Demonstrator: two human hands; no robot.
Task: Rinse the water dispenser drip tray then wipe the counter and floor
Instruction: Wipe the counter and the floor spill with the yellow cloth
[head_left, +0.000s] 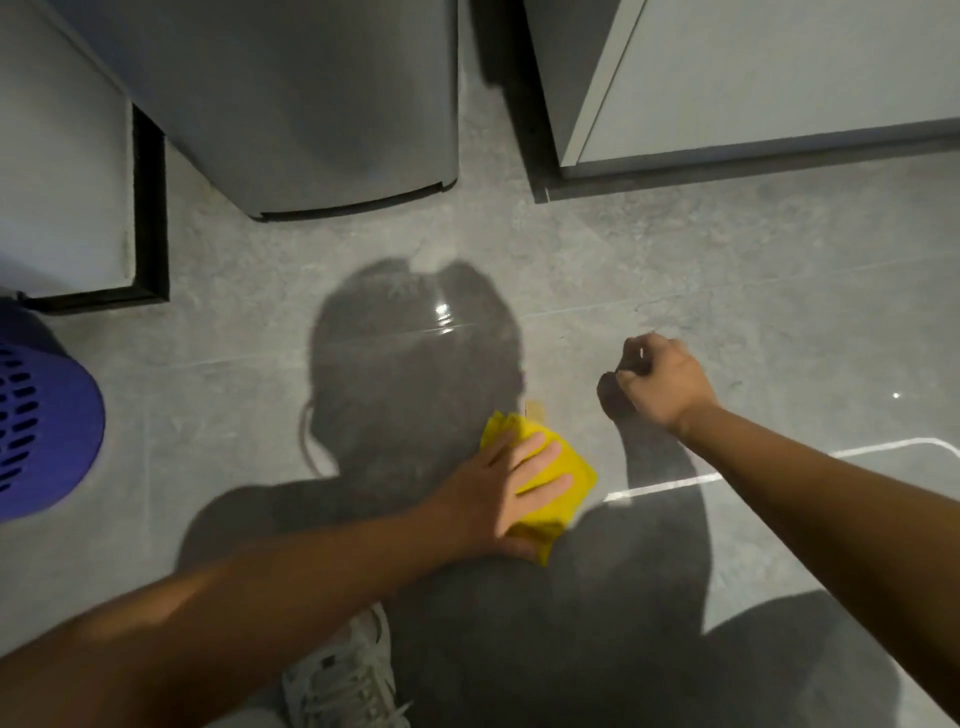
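Floor wipe under way, likely the last leg of the job.
Left hand (511, 488) lay flat, fingers straight, pressing the yellow cloth (561, 480) onto the grey floor (727, 260); right hand (657, 382) hung curled in a loose fist, nothing visible in it. Drip tray and bench were out of shot, so presumably finished. Open tile ran right; the blue basket (47, 415) crowded the left, the grey unit (311, 130) and cabinet (779, 78) closed off ahead.

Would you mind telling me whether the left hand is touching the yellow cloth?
Touching. The head view shows the left hand lying flat on top of the yellow cloth, covering much of it.
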